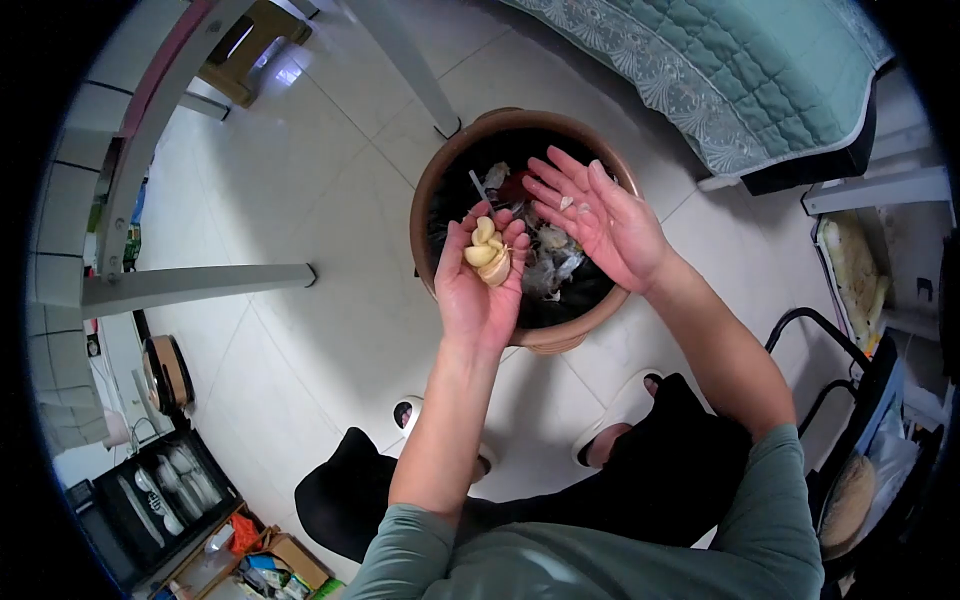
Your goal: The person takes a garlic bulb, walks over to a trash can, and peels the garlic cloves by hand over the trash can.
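Note:
My left hand [472, 308] is cupped palm up over the left part of a brown bin [421, 235], its fingers curled around several garlic cloves [481, 255]. Some of the cloves are peeled and pale yellow; the lowest one looks still in its skin. To the right, my right hand [618, 232] is spread open, palm up, over the bin. A small flake of garlic skin [566, 203] sticks to its fingers. Below both hands, pale scraps [547, 272] lie inside the bin's black liner.
A quilted green cover [740, 85] hangs at the upper right. Grey table legs [410, 70] stand at the left and top. A brown stool [250, 50] is at the upper left, a cutlery tray [165, 490] at the lower left, and a black-framed chair [860, 430] at the right.

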The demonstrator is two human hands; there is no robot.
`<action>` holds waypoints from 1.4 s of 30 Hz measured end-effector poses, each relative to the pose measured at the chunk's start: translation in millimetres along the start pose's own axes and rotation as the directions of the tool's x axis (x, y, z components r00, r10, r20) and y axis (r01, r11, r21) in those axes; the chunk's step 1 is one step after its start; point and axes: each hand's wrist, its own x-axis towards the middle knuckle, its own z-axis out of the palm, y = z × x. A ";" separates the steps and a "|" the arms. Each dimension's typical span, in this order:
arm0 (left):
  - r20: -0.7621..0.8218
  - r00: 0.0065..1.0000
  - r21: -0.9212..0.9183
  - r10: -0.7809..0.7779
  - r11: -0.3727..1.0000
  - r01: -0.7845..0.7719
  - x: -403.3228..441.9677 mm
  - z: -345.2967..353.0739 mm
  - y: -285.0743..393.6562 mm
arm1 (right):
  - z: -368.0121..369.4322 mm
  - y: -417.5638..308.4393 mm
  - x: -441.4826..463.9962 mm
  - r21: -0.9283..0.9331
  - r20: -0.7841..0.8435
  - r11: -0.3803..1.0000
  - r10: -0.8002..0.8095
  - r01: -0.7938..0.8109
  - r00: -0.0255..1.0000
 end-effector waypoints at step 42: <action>-0.111 0.987 0.119 0.114 0.988 -0.101 1.0 14.9 -3.8 | 29.7 16.0 -17.7 -0.592 -0.137 0.805 -0.041 -0.048 0.990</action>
